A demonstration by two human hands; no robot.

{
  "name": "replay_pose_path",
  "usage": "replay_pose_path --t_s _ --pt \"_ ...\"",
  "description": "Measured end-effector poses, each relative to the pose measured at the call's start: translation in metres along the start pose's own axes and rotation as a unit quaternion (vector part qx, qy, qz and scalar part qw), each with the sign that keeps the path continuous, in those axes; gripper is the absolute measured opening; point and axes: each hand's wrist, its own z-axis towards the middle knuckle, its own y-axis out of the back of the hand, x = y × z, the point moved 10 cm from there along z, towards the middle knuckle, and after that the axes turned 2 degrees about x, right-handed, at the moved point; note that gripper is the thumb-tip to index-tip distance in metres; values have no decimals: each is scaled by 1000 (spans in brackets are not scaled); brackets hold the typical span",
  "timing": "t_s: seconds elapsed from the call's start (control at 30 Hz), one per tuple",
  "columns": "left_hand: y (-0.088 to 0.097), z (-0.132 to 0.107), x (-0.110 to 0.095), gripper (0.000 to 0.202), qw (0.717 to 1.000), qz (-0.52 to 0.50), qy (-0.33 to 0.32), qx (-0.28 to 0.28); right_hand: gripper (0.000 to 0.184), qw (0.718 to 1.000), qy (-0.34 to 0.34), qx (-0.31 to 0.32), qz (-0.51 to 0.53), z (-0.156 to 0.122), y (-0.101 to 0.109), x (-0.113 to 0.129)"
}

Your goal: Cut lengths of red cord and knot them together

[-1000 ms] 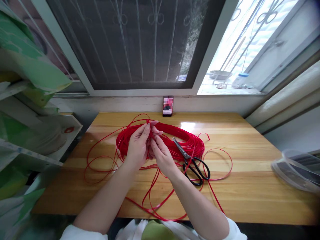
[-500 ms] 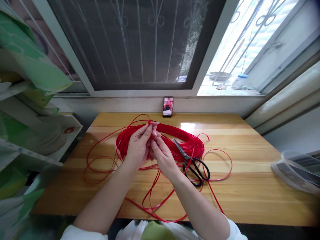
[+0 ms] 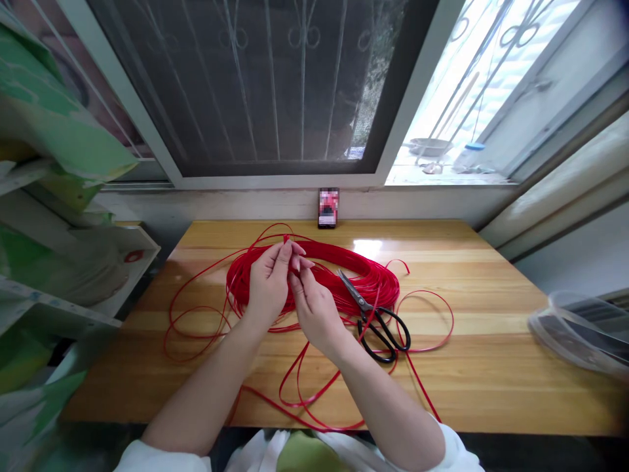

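A large coil of flat red cord (image 3: 344,265) lies on the wooden table (image 3: 491,328), with loose loops trailing toward the near edge. My left hand (image 3: 268,282) and my right hand (image 3: 314,305) meet above the coil's left part. Both pinch a strand of the red cord between closed fingertips, and a short red end sticks up above my left fingers. Black-handled scissors (image 3: 376,318) lie on the coil just right of my right hand, blades pointing away from me.
A phone (image 3: 328,208) leans upright against the wall below the window at the table's far edge. A clear plastic container (image 3: 580,334) sits off the table's right side. Shelves with green and white items (image 3: 59,196) stand to the left.
My hands stay joined on the cord; the fingers have shifted slightly and the pinched end sits a little lower and to the left. The view has nudged.
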Motion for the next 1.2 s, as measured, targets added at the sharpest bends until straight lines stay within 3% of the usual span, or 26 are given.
replay_pose_path --t_s 0.13,0.23,0.3,0.4,0.47,0.53,0.6,0.7,0.9,1.1,1.2 --pt "-2 2 -7 26 999 33 -25 0 40 1000 1 -8 6 2 0 2" --pt "-5 6 -8 28 999 18 -26 12 36 988 -27 3 150 5 -5 -3" --pt "-6 9 -6 28 1000 -8 -16 15 35 950 -74 36 303 7 -15 -10" --pt "-4 10 -1 28 999 -47 -3 7 28 852 -136 113 493 6 -34 -13" --pt "-2 12 4 29 997 -77 16 2 25 796 -155 200 550 2 -47 -7" --pt "5 17 9 30 993 -109 39 -14 30 762 -167 288 555 -7 -58 -3" --pt "22 25 10 31 988 -138 52 -53 33 760 -173 333 530 -15 -63 -5" --pt "60 40 1 32 974 -178 51 -128 32 789 -169 339 484 -21 -57 -14" --pt "133 57 -13 37 945 -259 46 -193 33 829 -184 354 391 -37 -27 -39" --pt "198 52 -6 40 932 -249 69 -256 36 832 -215 384 337 -57 -8 -65" --pt "221 47 -2 41 919 -262 80 -282 37 827 -231 402 317 -68 -6 -74"
